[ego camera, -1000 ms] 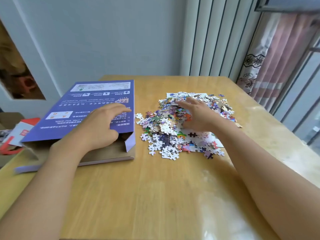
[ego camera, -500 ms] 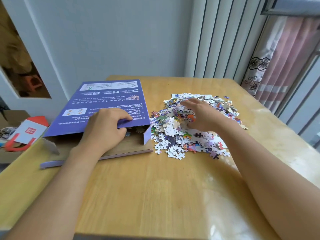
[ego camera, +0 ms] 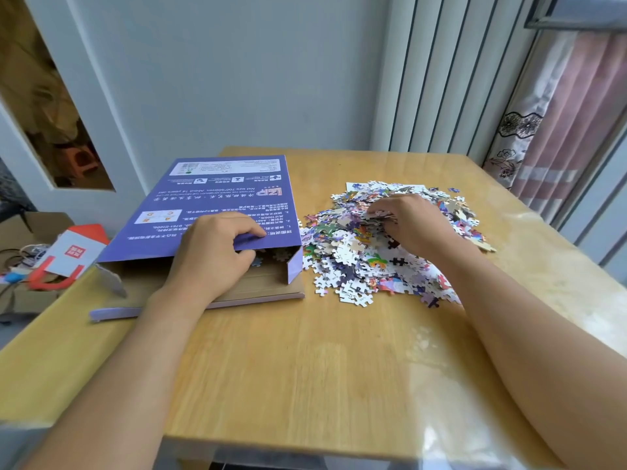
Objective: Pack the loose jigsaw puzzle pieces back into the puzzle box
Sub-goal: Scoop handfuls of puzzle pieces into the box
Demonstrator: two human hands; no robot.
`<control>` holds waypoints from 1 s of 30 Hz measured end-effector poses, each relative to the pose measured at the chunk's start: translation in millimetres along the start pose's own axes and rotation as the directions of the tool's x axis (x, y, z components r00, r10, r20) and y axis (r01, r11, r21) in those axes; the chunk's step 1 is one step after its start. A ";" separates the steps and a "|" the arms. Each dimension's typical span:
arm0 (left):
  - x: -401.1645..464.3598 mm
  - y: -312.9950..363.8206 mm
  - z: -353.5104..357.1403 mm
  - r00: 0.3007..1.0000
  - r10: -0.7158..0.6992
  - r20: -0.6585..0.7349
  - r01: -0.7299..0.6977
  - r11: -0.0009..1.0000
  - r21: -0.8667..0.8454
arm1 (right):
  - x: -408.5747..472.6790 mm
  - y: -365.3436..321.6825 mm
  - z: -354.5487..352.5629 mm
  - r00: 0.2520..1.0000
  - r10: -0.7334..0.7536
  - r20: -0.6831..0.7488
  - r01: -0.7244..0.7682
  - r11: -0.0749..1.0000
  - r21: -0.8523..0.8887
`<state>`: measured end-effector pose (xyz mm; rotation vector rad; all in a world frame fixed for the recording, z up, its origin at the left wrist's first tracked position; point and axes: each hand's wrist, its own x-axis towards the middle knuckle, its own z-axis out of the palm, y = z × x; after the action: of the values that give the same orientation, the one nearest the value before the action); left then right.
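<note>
On the yellowish wooden bench, as the head camera saw it, a flat purple cardboard puzzle box lay to the left with its near end open, and a heap of small multicoloured loose jigsaw pieces lay just to its right, touching or nearly touching the box's side. The left hand gripped the near edge of the box's purple top panel, thumb curled under and fingers over it, lifting the panel so the opening gaped. The right hand rested in the heap with its fingers curled down into the pieces, apparently closing on a handful; how many it held could not be told.

The step in hand seemed to be gathering a handful for the box. Doing it well probably meant keeping the panel lifted high, cupping the pieces firmly so none dropped on the short way across, and releasing them deep past the side flap.

Inside the box, brown cardboard showed with only a few pieces near the mouth; most remained on the bench, so packing looked barely begun.
</note>
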<state>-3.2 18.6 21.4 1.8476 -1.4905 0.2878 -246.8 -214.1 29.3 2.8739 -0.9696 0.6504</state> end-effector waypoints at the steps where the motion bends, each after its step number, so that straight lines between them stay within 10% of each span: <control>1: 0.2 -0.5 0.0 1.000 -0.005 0.002 0.005 1.000 -0.003 | -1.6 0.9 -0.4 1.000 -0.005 -0.025 0.006 1.000 0.014; 13: -0.4 -11.2 -17.9 0.987 -0.153 0.048 0.150 0.987 0.058 | -11.8 -15.9 -18.6 0.941 0.283 -0.187 -0.135 0.817 0.561; 19: -0.3 -17.6 -38.7 0.969 -0.210 0.131 0.182 0.964 0.196 | -13.2 -34.5 -14.5 0.881 0.460 0.108 -0.328 0.430 0.841; 22: -11.6 -26.8 -42.8 0.953 -0.251 0.167 0.199 0.940 0.277 | -11.3 -34.6 -16.9 0.793 0.482 0.373 -0.422 -0.006 0.906; 25: -16.2 -32.3 -47.0 0.981 -0.191 0.032 0.175 0.943 0.282 | -9.5 -42.5 -27.2 0.722 0.404 0.562 -0.421 -0.388 0.820; 30: -8.0 -14.9 -48.7 0.993 -0.113 -0.029 0.116 0.936 0.331 | -9.3 -78.0 -41.1 0.700 0.287 0.654 -0.285 -0.727 0.625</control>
<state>20.9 57.5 45.2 2.1861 -1.3843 0.5183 -223.1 -139.2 70.4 2.3931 -2.9873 3.5152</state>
